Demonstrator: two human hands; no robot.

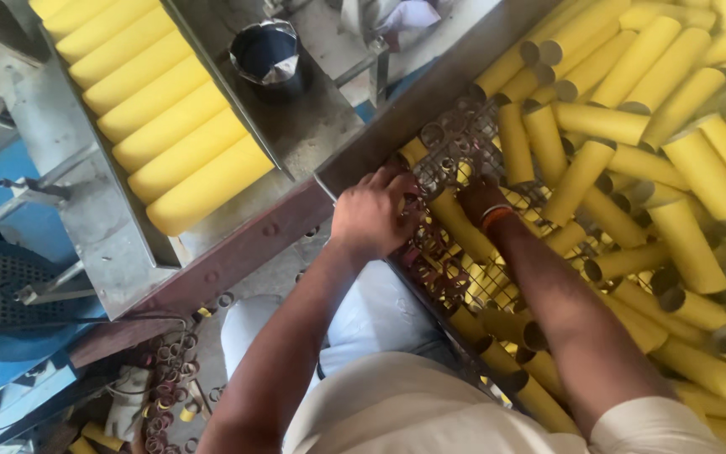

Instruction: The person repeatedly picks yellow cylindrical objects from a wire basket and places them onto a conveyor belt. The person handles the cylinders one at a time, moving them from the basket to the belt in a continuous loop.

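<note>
My left hand [373, 214] rests on the near edge of a wire mesh bin [455, 143], its fingers curled over the rim among small brown rings. Reaching down into the bin, my right hand [481, 200] closes around a yellow cardboard tube [457, 223]; an orange band sits on that wrist. A heap of loose yellow tubes [657, 143] fills the bin to the right, lying at all angles. On the left, a slanted metal tray [107, 227] holds a neat row of yellow tubes [157, 113] lying side by side.
A rusty steel beam [245, 252] runs between the tray and the bin. A dark metal cup [266, 55] stands on the plate behind it. Small brown rings [170, 370] litter the floor at lower left. A blue perforated object [2, 294] sits at the far left.
</note>
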